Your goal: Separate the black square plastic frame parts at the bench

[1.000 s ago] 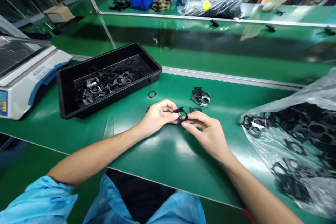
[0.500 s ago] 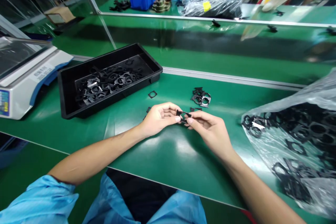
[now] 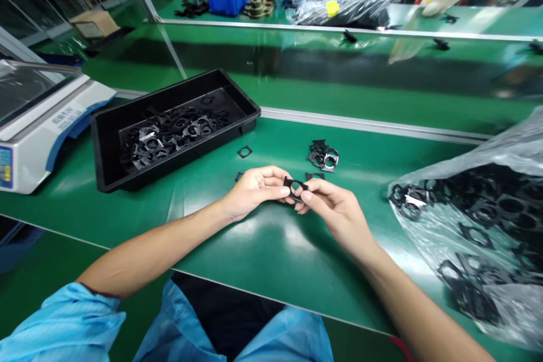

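Pinched one small black frame part [image 3: 296,187] between the fingertips of left hand [image 3: 253,192] and right hand [image 3: 337,210], just above the green bench [image 3: 271,249], near a loose heap of parts [image 3: 323,155]; seemed mid-check, and next probably needed a steady grip towards the black tray [image 3: 102,147].

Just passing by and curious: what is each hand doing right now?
Left hand: fingers pinched on the small black ring part.
Right hand: fingers pinched on the same part.
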A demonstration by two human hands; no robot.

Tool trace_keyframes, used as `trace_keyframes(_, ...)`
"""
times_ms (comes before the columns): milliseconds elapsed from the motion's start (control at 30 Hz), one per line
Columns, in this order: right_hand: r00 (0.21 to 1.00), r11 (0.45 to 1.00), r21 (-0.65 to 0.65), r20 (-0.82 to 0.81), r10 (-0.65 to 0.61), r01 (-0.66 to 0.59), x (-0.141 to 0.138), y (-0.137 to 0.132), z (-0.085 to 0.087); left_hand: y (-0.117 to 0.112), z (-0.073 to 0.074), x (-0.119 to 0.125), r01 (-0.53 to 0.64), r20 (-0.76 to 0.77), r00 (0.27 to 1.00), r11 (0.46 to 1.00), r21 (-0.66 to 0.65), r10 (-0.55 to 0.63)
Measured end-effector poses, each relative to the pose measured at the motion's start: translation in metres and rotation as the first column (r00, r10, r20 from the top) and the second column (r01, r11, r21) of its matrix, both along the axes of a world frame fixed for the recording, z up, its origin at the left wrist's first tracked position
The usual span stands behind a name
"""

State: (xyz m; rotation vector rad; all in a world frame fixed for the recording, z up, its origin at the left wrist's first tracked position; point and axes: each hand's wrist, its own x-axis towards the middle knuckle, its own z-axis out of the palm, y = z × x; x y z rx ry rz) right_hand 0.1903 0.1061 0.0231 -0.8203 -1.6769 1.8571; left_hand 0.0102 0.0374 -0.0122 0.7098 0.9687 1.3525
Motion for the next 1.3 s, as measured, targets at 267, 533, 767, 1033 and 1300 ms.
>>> trace_keyframes(267, 0.993, 0.976, 0.211, 0.087, -0.082, 0.062, -0.001, 0.000, -0.010, 0.002, -0.003, -0.001, -0.125, -0.123, 0.984, 0.992, 0.024, 0.127)
trace_keyframes(533, 0.992, 0.994, 0.106, 0.123, -0.043, 0.030, -0.002, 0.001, -0.004, 0.001, -0.001, -0.002, -0.048, -0.061, 0.997, 0.999, -0.012, 0.047)
trace_keyframes(767, 0.998, 0.999, -0.042, 0.051, 0.032, -0.030, 0.002, 0.003, -0.001, -0.001, 0.002, -0.003, 0.034, 0.042, 0.999, 0.998, -0.061, -0.032)
trace_keyframes(1033, 0.997, 1.000, 0.020, 0.082, -0.011, 0.009, 0.000, 0.002, 0.000, 0.001, 0.002, -0.004, 0.023, 0.041, 0.999, 0.998, -0.064, -0.020)
trace_keyframes(1300, 0.994, 0.994, 0.104, 0.101, -0.048, 0.038, 0.000, 0.001, -0.001, 0.002, -0.002, -0.007, 0.028, -0.001, 1.000, 0.994, -0.105, -0.029)
